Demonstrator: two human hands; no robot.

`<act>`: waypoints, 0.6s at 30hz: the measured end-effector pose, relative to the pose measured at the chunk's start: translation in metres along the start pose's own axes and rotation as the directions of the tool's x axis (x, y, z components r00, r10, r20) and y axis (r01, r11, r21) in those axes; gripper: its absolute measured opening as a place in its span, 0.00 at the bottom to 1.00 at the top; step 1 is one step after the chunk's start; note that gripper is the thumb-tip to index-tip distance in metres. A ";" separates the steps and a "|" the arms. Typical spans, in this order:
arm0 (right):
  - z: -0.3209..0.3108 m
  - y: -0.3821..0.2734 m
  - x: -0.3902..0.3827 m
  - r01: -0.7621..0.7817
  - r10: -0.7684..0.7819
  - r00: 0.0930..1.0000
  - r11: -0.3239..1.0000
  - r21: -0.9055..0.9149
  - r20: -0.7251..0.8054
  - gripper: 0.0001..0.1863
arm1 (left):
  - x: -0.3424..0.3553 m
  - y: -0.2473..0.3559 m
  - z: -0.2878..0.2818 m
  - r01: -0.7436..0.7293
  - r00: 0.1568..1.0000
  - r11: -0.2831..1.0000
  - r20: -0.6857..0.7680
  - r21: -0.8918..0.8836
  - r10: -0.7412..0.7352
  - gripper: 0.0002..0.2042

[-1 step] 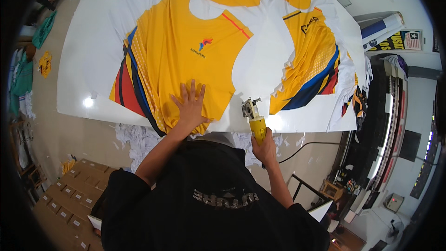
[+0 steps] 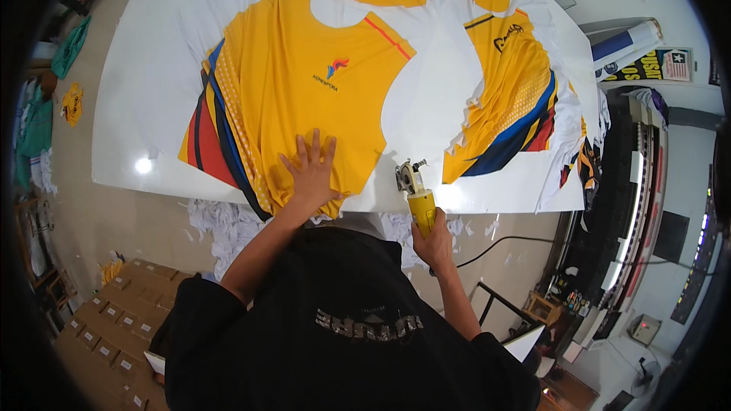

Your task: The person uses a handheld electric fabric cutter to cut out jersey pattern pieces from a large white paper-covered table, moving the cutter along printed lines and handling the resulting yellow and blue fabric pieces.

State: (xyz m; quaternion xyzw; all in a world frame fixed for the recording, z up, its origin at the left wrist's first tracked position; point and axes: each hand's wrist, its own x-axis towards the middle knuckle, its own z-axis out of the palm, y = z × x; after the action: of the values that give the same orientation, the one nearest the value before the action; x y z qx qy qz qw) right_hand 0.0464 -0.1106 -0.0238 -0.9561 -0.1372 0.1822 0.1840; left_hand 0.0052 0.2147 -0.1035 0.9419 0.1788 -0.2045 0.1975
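Currently | left grip (image 2: 311, 177) flat on fabric (image 2: 327, 103) | right grip (image 2: 433, 242) holds cutter (image 2: 421, 209)

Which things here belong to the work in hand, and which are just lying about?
In the work:
yellow cylindrical handheld cutter, in the right hand
large yellow fabric shirt panel, under the spread left hand
broad white table beneath

Lying about:
crumpled white scraps on the floor
brown cardboard boxes
crumpled yellow cloth, far left

Left grip (image 2: 311, 180) spread flat, palm down; right grip (image 2: 434, 240) curled closed, both arms (image 2: 263, 253) extended forward
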 end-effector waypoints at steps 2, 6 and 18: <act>0.003 -0.003 -0.010 0.028 -0.027 0.999 0.999 -0.047 0.018 0.33 | -0.011 -0.006 0.002 -0.016 1.000 1.000 -0.004 0.007 0.016 0.71; 0.009 -0.010 -0.015 0.034 -0.034 0.995 0.999 0.004 0.090 0.34 | -0.021 -0.011 0.002 -0.043 0.999 0.999 -0.017 0.013 0.043 0.73; 0.022 -0.026 0.038 0.089 -0.092 0.995 0.994 0.062 0.043 0.35 | -0.026 -0.019 -0.001 -0.042 0.999 0.997 -0.018 -0.069 0.040 0.72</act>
State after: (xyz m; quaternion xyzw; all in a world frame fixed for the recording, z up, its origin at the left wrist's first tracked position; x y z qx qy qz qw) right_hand 0.0669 -0.0680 -0.0437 -0.9385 -0.1791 0.1997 0.2173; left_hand -0.0249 0.2243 -0.0966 0.9396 0.1680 -0.1865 0.2326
